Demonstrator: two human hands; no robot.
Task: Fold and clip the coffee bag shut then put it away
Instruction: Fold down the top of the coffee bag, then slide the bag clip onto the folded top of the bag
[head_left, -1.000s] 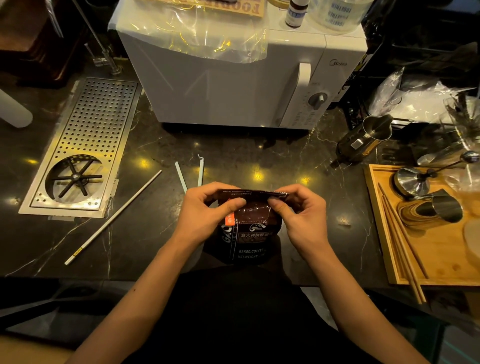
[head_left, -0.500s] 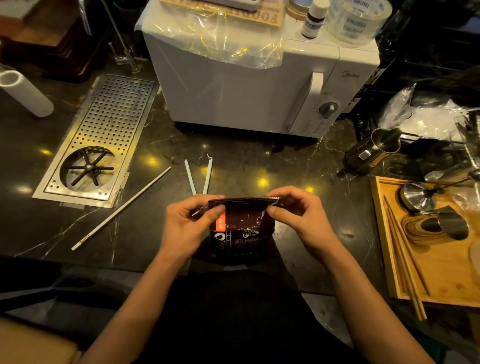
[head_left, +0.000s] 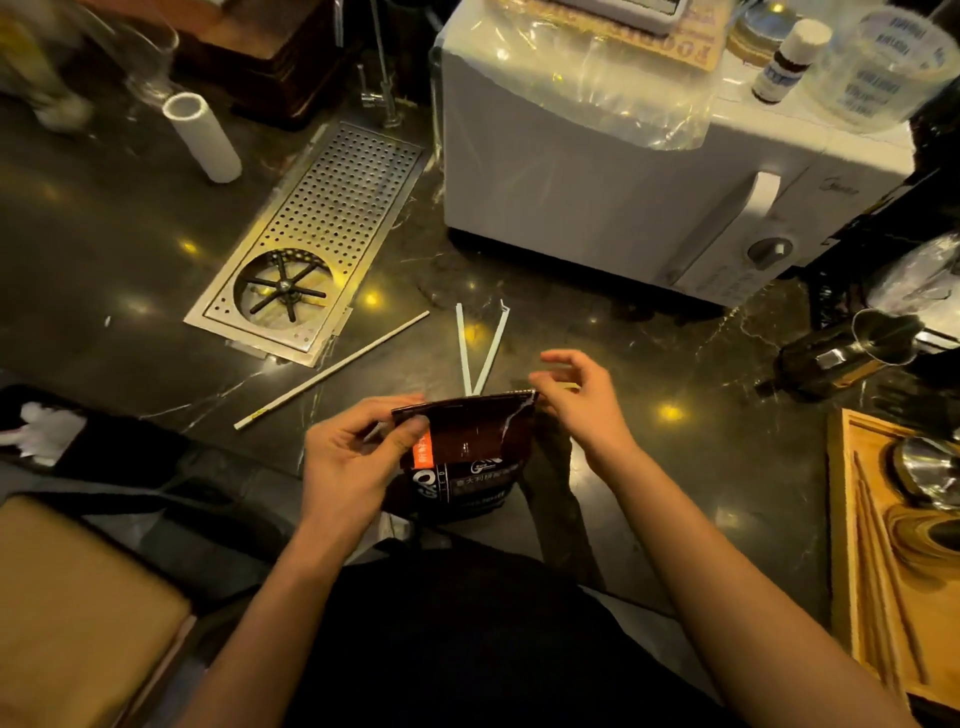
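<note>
A dark brown coffee bag (head_left: 467, 447) with an orange label stands at the counter's near edge, its top flattened into a strip. My left hand (head_left: 348, 462) pinches the bag's top left corner between thumb and fingers. At the top right corner is my right hand (head_left: 582, 400), fingers spread, with one fingertip just touching the corner. An open white V-shaped bag clip (head_left: 480, 353) lies on the dark counter just beyond the bag, a short way from my right fingers.
A long white stick (head_left: 332, 371) lies left of the clip. Farther back are a perforated steel drain grate (head_left: 322, 234), a white roll (head_left: 202, 137) and a white microwave (head_left: 597, 197). To the right are a metal pitcher (head_left: 857, 348) and a wooden tray (head_left: 847, 571).
My right hand has opened and eased off the bag's top right corner, which it was pinching before. My left hand keeps its hold. The view has shifted to the left.
</note>
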